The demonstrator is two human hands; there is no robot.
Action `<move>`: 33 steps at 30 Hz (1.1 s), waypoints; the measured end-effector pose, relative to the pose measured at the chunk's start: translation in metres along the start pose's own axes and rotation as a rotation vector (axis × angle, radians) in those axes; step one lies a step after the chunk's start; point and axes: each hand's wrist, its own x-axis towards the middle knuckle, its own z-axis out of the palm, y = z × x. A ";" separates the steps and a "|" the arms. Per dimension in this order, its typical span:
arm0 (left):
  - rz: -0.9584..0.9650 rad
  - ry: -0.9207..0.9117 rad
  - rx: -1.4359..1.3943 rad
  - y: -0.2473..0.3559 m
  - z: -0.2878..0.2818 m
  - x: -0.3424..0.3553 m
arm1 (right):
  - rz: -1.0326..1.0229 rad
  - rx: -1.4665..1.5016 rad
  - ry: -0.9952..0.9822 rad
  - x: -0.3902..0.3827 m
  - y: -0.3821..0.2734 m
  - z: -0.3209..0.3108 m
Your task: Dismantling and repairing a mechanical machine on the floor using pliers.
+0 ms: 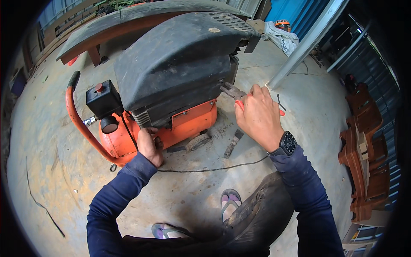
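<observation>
An air compressor with a dark plastic cover (171,64) over an orange tank (195,120) stands on the floor before me. My right hand (260,115) is closed round the red handles of a pair of pliers (232,91). The jaws are at the cover's lower right side, by a small screw; whether they grip it cannot be made out. Low on the compressor's near side, my left hand (150,145) has its fingers curled at the cover's bottom edge, next to the ribbed metal part (140,116). Its fingertips are partly hidden.
The compressor's orange handle (81,124) and black pressure-switch box (103,98) are at left. A flat tool (233,143) and a black cable (214,169) lie on the floor. A metal post (306,45) rises at right, near brown plastic chairs (359,158). Behind is a low table (92,36).
</observation>
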 end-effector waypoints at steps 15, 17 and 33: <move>-0.019 -0.044 -0.008 -0.001 -0.004 0.001 | 0.015 -0.261 -0.014 0.000 -0.023 0.003; -0.013 -0.045 -0.011 0.001 -0.003 -0.001 | 0.001 -0.402 -0.007 0.002 -0.029 0.005; 0.000 -0.040 0.004 -0.001 -0.002 0.001 | -0.028 -0.177 -0.084 0.003 -0.017 0.013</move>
